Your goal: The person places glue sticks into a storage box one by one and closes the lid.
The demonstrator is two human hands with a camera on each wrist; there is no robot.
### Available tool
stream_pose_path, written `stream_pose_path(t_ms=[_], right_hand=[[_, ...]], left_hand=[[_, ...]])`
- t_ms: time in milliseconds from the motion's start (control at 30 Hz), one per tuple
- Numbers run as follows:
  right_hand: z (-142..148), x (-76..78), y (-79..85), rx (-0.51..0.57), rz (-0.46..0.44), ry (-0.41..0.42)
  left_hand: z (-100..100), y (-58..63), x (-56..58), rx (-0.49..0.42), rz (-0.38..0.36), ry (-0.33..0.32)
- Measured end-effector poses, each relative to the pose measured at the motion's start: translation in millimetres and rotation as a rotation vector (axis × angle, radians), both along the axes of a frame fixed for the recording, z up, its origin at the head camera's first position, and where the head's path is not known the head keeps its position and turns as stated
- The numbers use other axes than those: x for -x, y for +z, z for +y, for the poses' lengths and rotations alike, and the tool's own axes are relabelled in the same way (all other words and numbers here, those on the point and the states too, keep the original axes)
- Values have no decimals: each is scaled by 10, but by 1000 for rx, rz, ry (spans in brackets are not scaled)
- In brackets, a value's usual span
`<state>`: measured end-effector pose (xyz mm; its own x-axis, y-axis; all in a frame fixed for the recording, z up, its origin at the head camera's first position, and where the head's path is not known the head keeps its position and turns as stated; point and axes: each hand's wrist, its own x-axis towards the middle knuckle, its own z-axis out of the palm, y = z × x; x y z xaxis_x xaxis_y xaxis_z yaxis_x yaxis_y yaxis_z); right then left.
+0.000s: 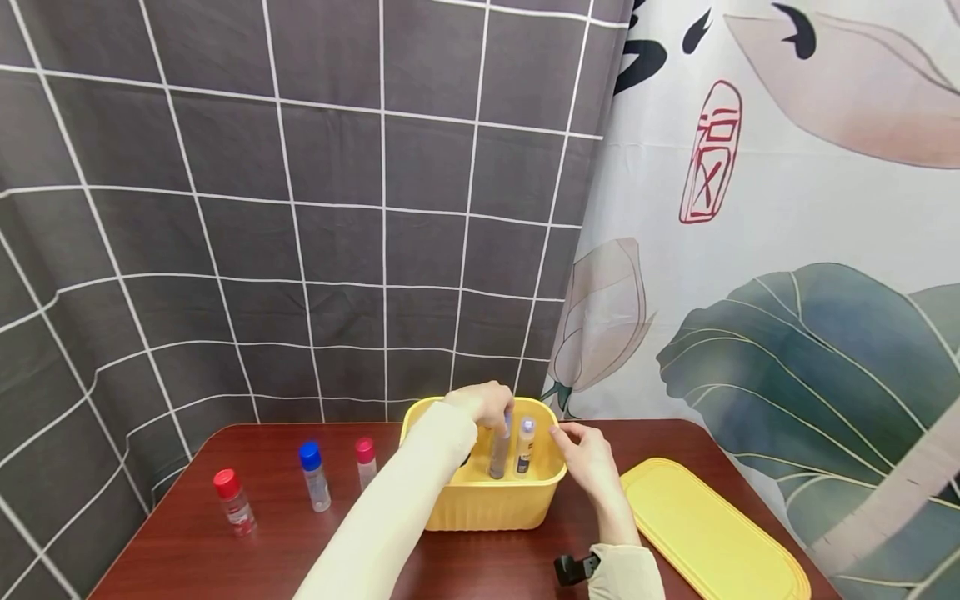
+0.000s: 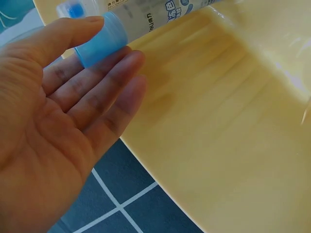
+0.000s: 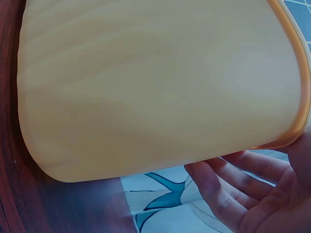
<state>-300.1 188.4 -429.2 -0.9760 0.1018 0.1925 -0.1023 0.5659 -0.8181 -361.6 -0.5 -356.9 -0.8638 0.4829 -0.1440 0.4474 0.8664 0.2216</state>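
A yellow plastic bin (image 1: pixel 487 510) stands near the table's back edge. My left hand (image 1: pixel 483 406) reaches into it and pinches the blue collar of a clear, printed bottle, which looks like liquid glue (image 2: pixel 146 18), between thumb and fingers. Beside that bottle, a second slim bottle (image 1: pixel 525 448) with a pale cap and dark label stands upright in the bin. At the bin's right end my right hand (image 1: pixel 588 458) grips the rim, its fingers (image 3: pixel 209 182) against the outer wall. The left forearm hides part of the bin's left side.
On the left of the dark red table (image 1: pixel 180 546) stand a red-capped bottle (image 1: pixel 234 502), a blue-capped bottle (image 1: pixel 316 477) and a pinkish-red-capped bottle (image 1: pixel 366 461). To the right lies a flat yellow lid (image 1: pixel 708 525). A grid-patterned curtain (image 1: pixel 330 242) hangs behind.
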Motion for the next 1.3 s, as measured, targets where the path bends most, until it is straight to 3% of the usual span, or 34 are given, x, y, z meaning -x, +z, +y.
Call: stream_pose_path(t_ms=[933,1300], right_hand=[[-6,-2,4,8,5,-1],[-4,-12,-4,12,0,2]], left_hand=[[35,11,-36,-16,1,-44],[31,25,-64,-15,-46,-7]])
